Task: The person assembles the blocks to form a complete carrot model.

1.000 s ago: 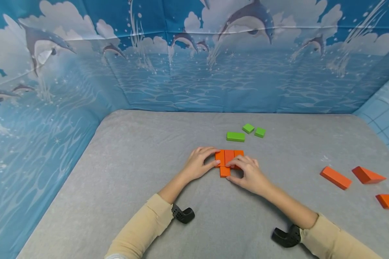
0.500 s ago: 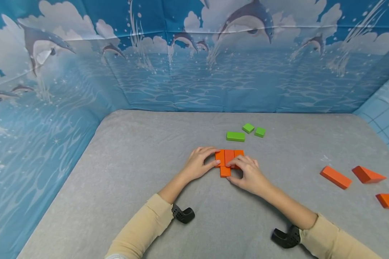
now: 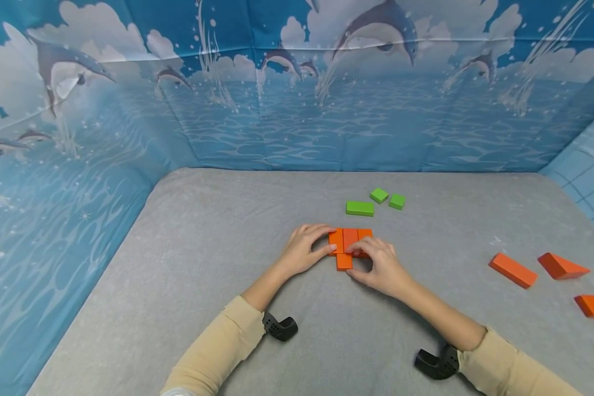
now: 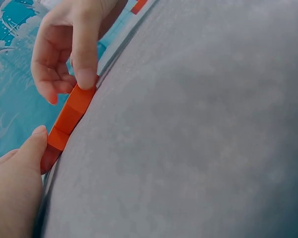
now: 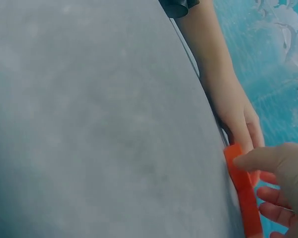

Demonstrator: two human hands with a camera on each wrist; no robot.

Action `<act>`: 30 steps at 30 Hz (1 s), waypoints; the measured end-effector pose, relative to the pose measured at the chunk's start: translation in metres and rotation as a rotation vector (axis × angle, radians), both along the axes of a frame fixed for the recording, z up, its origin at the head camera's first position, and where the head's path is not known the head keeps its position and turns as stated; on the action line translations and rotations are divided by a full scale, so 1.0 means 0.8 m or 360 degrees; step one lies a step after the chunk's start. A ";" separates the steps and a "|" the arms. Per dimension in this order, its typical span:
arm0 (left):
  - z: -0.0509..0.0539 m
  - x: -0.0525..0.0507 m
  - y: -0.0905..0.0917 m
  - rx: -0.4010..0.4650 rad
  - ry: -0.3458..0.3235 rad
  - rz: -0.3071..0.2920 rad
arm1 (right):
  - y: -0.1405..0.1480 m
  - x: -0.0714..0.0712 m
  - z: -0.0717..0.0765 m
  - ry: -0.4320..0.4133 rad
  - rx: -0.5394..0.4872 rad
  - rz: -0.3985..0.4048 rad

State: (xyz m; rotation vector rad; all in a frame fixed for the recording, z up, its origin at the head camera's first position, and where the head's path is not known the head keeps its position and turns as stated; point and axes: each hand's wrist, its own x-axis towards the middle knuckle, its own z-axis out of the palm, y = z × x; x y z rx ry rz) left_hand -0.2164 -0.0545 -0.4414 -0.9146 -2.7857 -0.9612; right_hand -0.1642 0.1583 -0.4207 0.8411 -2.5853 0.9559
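Orange blocks sit touching on grey cloth: three abreast, one nearer me. My left hand pinches the left block, my right hand the near block; uneven pressure could skew them.

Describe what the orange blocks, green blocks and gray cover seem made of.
Orange blocks: painted wood or plastic, can't tell which; even color, flat faces, crisp edges, low sheen. Green blocks: probably the same; even color, straight edges. Gray cover: likely fabric, matte; mottled tone, faint creases.
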 end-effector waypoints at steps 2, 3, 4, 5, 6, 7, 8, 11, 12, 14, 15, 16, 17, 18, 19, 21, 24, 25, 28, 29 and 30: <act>0.000 0.000 0.000 -0.0003 0.0002 -0.0003 | 0.006 0.000 0.004 0.0025 -0.0069 0.0022; 0.000 -0.001 0.000 -0.0003 0.0005 -0.0004 | 0.011 0.000 0.006 0.0047 -0.0100 0.0029; 0.000 -0.001 0.000 0.0000 0.0006 -0.0006 | 0.016 -0.001 0.008 0.0071 -0.0132 0.0035; -0.001 0.000 0.000 0.0004 0.0009 -0.0007 | 0.023 -0.001 0.011 0.0086 -0.0151 0.0032; -0.001 0.000 0.000 0.0006 0.0012 -0.0008 | 0.030 0.000 0.014 0.0106 -0.0158 0.0022; -0.001 0.000 0.000 0.0012 0.0013 -0.0008 | 0.039 0.000 0.017 0.0126 -0.0159 0.0005; -0.001 0.000 0.000 0.0015 0.0016 -0.0007 | 0.048 0.002 0.019 0.0130 -0.0163 -0.0014; -0.001 0.000 -0.001 0.0016 0.0019 -0.0005 | 0.083 0.008 0.027 0.0093 -0.0180 -0.0088; -0.001 0.000 -0.001 0.0017 0.0018 -0.0004 | 0.097 0.011 0.029 0.0074 -0.0178 -0.0121; -0.001 0.000 -0.001 0.0018 0.0017 -0.0004 | 0.125 0.018 0.032 -0.0004 -0.0144 -0.0198; -0.001 0.000 -0.001 0.0022 0.0014 -0.0005 | 0.141 0.021 0.033 -0.0054 -0.0124 -0.0226; -0.001 0.000 -0.002 0.0025 0.0013 -0.0005 | 0.157 0.024 0.034 -0.0086 -0.0086 -0.0270; -0.001 0.000 -0.002 0.0027 0.0012 -0.0004 | 0.173 0.026 0.034 -0.0107 -0.0044 -0.0300; -0.001 0.000 -0.002 0.0025 0.0010 -0.0002 | 0.189 0.030 0.033 -0.0138 -0.0029 -0.0327; 0.000 0.000 -0.002 0.0021 0.0007 -0.0001 | 0.205 0.033 0.033 -0.0168 -0.0008 -0.0353; 0.001 0.000 -0.002 0.0015 0.0000 0.0000 | 0.238 0.039 0.028 -0.0212 0.0001 -0.0410; 0.002 0.001 -0.002 0.0005 -0.0008 -0.0005 | 0.292 0.049 0.012 -0.0236 0.0056 -0.0527; 0.002 0.001 -0.002 0.0007 -0.0007 -0.0007 | 0.313 0.051 0.003 -0.0217 0.0110 -0.0558; 0.001 0.001 -0.002 0.0014 0.0000 -0.0010 | 0.368 0.055 -0.020 -0.0251 0.0240 -0.0634; 0.001 0.001 -0.002 0.0014 0.0002 -0.0009 | 0.384 0.056 -0.029 -0.0275 0.0299 -0.0664; 0.001 0.000 -0.001 0.0011 0.0002 -0.0009 | 0.400 0.058 -0.036 -0.0286 0.0361 -0.0692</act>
